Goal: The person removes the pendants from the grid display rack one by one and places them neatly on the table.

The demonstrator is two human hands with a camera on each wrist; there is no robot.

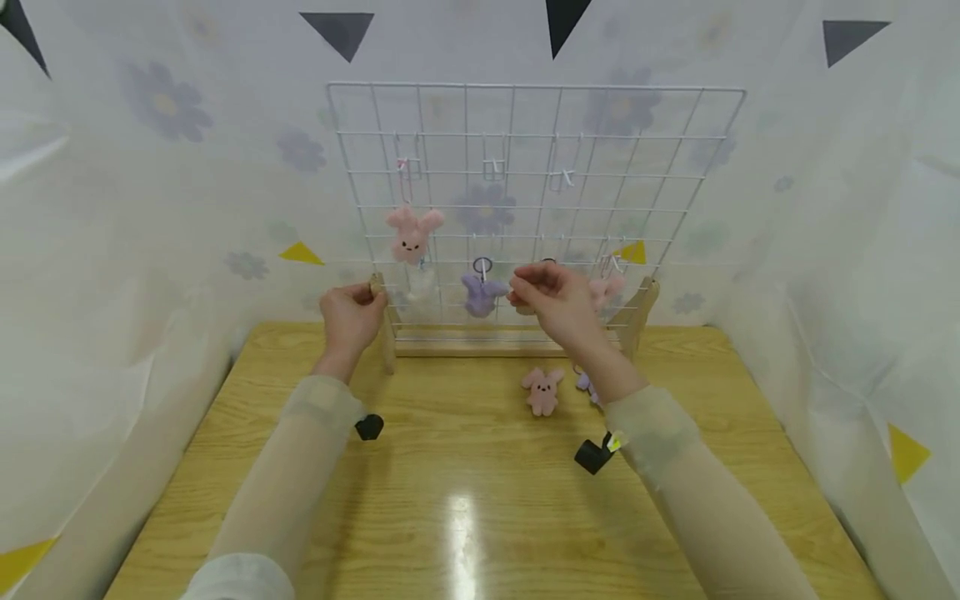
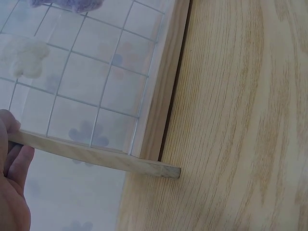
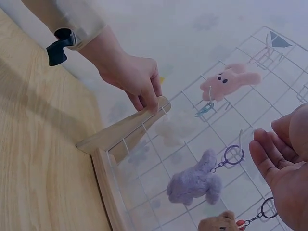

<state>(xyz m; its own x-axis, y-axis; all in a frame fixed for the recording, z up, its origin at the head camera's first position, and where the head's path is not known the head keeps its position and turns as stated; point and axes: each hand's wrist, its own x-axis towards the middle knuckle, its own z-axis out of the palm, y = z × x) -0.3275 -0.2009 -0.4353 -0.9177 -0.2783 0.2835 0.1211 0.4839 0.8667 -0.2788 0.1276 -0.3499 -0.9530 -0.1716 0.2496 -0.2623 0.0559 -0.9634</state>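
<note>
My left hand (image 1: pixel 352 315) grips the top of the wooden side post (image 1: pixel 386 333) of a white wire grid rack (image 1: pixel 536 133). In the left wrist view its fingers sit at the upper end of that post (image 2: pixel 96 156). The right hand (image 1: pixel 558 304) is in front of the grid, with loosely bent fingers and nothing between them. Just left of it, a purple plush keychain (image 1: pixel 482 296) hangs by its ring from a hook. The right wrist view shows a brown plush keychain (image 3: pixel 221 222) hanging below this hand, hidden behind it in the head view.
A pink plush (image 1: pixel 410 237) and a white fluffy one (image 1: pixel 422 283) hang at the rack's left. Another pink plush (image 1: pixel 607 287) hangs at the right, partly covered. On the wooden table (image 1: pixel 450 450) lie a pink plush (image 1: pixel 543 392) and a purple one (image 1: pixel 587 385).
</note>
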